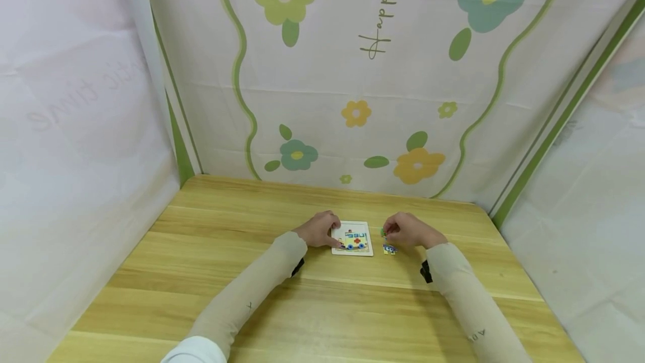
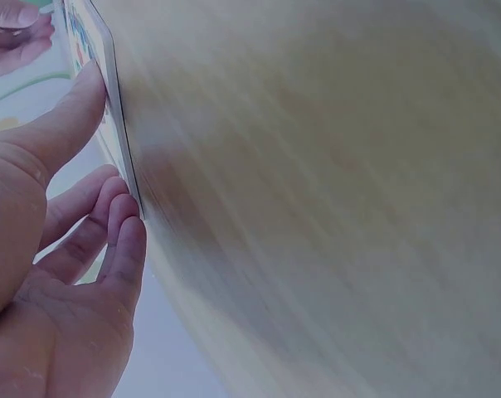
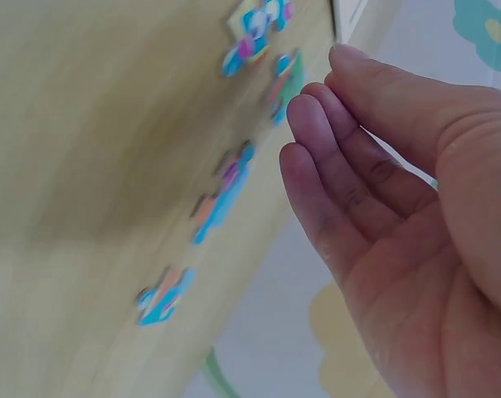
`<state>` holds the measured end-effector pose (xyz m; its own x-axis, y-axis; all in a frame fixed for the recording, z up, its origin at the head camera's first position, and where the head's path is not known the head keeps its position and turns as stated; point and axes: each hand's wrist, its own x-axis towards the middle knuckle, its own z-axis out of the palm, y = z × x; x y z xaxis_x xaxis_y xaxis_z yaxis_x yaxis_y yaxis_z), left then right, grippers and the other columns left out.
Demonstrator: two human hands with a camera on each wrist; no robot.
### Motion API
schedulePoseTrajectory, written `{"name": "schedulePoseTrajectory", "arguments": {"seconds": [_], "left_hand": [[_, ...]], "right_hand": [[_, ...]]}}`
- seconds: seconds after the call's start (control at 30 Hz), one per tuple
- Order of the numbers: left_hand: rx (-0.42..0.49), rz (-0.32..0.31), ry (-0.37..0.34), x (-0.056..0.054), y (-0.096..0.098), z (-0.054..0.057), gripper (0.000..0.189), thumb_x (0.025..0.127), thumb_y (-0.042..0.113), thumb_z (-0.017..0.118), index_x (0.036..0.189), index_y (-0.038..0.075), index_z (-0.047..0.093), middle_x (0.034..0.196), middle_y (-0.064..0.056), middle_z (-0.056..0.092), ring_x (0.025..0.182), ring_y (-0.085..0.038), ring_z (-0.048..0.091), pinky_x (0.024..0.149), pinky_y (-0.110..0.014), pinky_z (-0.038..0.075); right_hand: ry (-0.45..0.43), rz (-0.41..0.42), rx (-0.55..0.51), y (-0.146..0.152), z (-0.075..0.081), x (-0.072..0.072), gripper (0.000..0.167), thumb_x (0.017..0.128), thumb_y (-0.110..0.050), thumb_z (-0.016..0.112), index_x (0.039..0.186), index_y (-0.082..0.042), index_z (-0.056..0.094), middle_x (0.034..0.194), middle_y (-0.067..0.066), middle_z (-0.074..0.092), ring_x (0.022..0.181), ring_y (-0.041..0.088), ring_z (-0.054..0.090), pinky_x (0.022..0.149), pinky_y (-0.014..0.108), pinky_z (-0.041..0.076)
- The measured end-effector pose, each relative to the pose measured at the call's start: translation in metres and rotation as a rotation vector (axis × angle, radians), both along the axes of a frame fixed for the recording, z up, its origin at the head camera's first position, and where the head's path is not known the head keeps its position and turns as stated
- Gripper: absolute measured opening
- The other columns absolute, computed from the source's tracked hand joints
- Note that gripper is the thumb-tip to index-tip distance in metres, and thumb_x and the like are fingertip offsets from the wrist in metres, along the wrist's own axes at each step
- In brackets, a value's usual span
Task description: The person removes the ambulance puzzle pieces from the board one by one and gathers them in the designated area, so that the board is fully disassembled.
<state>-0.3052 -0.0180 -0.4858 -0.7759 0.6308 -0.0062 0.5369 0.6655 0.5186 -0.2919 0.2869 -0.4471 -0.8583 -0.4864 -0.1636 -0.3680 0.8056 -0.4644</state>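
A small white-framed jigsaw puzzle board (image 1: 369,240) lies on the table, with an ambulance picture partly assembled in it. At its left side my left hand (image 1: 318,229) holds it, the thumb (image 2: 80,104) on its near left corner and the bent fingers at the edge farther up. To the right of the board my right hand (image 1: 409,229) is over loose puzzle pieces (image 1: 389,249). Its fingers (image 3: 308,124) are lightly bent and close together near the thumb, with no piece showing between them. A green-edged piece (image 3: 289,87) lies near these fingertips.
More loose blue-edged pieces, one in the middle (image 3: 221,195) and one lower down (image 3: 163,298), lie on the wooden table (image 1: 322,307) in the right wrist view. A flower-printed cloth (image 1: 312,71) rises behind the table's far edge, and white cloth walls stand at both sides.
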Motion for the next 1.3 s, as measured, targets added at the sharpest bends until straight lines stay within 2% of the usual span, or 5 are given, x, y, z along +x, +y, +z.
{"name": "schedulePoseTrajectory", "arguments": {"seconds": [0.13, 0.37, 0.63, 1.0, 1.3], "left_hand": [[-0.009, 0.003, 0.002, -0.001, 0.001, 0.0, 0.052, 0.091, 0.03, 0.085, 0.13, 0.0, 0.068, 0.122, -0.01, 0.064, 0.107, -0.018, 0.058, 0.099, -0.035, 0.054], [-0.024, -0.012, 0.01, -0.002, 0.002, 0.001, 0.053, 0.091, 0.032, 0.085, 0.13, 0.001, 0.068, 0.122, -0.009, 0.065, 0.107, -0.019, 0.06, 0.099, -0.035, 0.054], [-0.017, -0.021, 0.013, -0.002, 0.002, 0.002, 0.052, 0.091, 0.03, 0.086, 0.13, 0.0, 0.068, 0.122, -0.01, 0.066, 0.109, -0.02, 0.061, 0.1, -0.035, 0.054], [-0.046, -0.025, 0.002, 0.001, 0.005, 0.011, 0.052, 0.094, 0.03, 0.083, 0.132, 0.0, 0.067, 0.126, -0.012, 0.064, 0.11, -0.022, 0.06, 0.1, -0.037, 0.053], [-0.03, -0.022, -0.021, -0.004, 0.018, 0.001, 0.049, 0.093, 0.033, 0.083, 0.131, 0.004, 0.069, 0.126, -0.008, 0.065, 0.109, -0.018, 0.058, 0.095, -0.03, 0.052]], "right_hand": [[0.02, 0.036, 0.023, -0.015, 0.004, -0.004, 0.019, 0.099, -0.004, 0.071, 0.117, 0.002, 0.075, 0.108, 0.01, 0.076, 0.096, 0.016, 0.07, 0.088, 0.037, 0.061], [0.041, 0.093, 0.018, -0.043, 0.001, -0.01, 0.022, 0.099, -0.001, 0.07, 0.12, 0.003, 0.074, 0.11, 0.013, 0.077, 0.095, 0.016, 0.069, 0.087, 0.038, 0.061], [-0.002, 0.095, -0.005, -0.07, -0.008, -0.013, 0.028, 0.096, 0.002, 0.073, 0.124, 0.002, 0.074, 0.112, 0.012, 0.076, 0.097, 0.016, 0.07, 0.088, 0.035, 0.061], [0.008, 0.098, 0.029, -0.078, -0.011, -0.017, 0.024, 0.094, 0.005, 0.075, 0.115, -0.005, 0.08, 0.111, 0.007, 0.078, 0.094, 0.014, 0.07, 0.084, 0.034, 0.061], [0.031, 0.129, -0.002, -0.08, -0.014, -0.017, 0.029, 0.093, 0.005, 0.076, 0.12, -0.003, 0.079, 0.115, 0.012, 0.078, 0.099, 0.022, 0.073, 0.086, 0.036, 0.063]]}}
